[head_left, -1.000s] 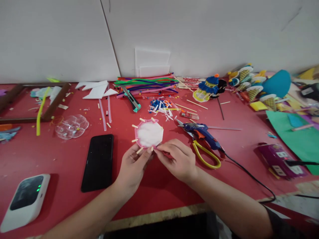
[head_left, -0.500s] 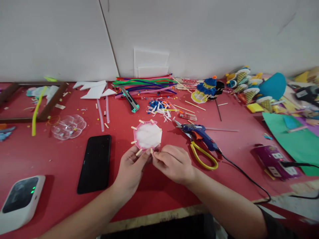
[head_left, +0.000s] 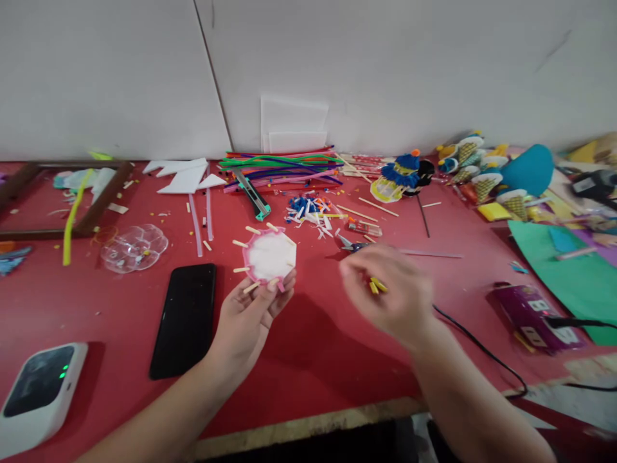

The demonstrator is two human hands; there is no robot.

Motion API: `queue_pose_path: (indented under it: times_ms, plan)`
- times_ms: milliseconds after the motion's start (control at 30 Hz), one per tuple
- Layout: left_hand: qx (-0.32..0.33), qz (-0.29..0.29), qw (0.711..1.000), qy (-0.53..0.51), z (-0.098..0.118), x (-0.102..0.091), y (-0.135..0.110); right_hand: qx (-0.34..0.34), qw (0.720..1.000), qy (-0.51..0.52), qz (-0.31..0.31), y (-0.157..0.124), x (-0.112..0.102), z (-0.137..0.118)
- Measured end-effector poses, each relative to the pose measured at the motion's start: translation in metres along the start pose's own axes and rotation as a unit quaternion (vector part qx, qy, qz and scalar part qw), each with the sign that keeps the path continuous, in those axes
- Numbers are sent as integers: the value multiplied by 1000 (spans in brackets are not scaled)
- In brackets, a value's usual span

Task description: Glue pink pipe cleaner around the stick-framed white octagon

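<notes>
My left hand (head_left: 253, 308) grips the lower edge of a white many-sided disc (head_left: 272, 256) between thumb and fingers, above the table. Pink pipe cleaner runs round much of its rim, and several short wooden sticks jut out from the edge. Blurred by motion, my right hand (head_left: 390, 292) is over the glue gun (head_left: 355, 247) and the yellow-handled scissors (head_left: 378, 285), hiding most of both. Its fingers look curled, but whether they touch either tool I cannot tell.
A black phone (head_left: 183, 321) and a white device (head_left: 43, 386) lie left. Behind are a utility knife (head_left: 253, 196), pipe cleaners (head_left: 284, 167) and scraps (head_left: 308, 209). A purple power socket (head_left: 535, 318) sits right, beside green sheet (head_left: 569, 276); a black cord (head_left: 482, 354) crosses the table.
My right hand has left the disc's edge and moved right, over the glue gun and scissors. The disc in my left hand has shifted slightly left and turned a little.
</notes>
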State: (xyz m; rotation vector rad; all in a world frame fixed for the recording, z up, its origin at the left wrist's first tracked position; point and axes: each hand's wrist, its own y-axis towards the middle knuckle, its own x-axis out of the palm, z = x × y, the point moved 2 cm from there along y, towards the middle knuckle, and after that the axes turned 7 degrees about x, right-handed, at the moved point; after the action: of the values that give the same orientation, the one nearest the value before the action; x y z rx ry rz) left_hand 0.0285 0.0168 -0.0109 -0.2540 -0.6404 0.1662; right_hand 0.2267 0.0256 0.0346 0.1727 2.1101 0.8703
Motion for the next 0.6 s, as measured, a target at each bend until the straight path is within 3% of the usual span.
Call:
queue_pose_path:
  times_ms: [67,167,233,300,433,533,600]
  plan:
    - [12,5,1000,-9,3,-1,1,119,987,-104,-37,4,-23,23]
    - [14,8,1000,-10,4,-2,3,283,916,-218,-181,-2,-40,60]
    - [14,4,1000,-4,4,-3,5,339,869,-242,-266,-10,-38,78]
    - [16,-1,1000,2,4,-3,5,347,850,-251,-306,-16,-31,89]
    - [14,2,1000,11,4,-4,6,372,849,-240,-287,-24,-23,104]
    - [19,5,1000,11,4,-4,6,399,879,-201,-168,-29,-29,113]
    - [20,6,1000,7,4,-4,7,387,912,-112,-78,-29,-32,112]
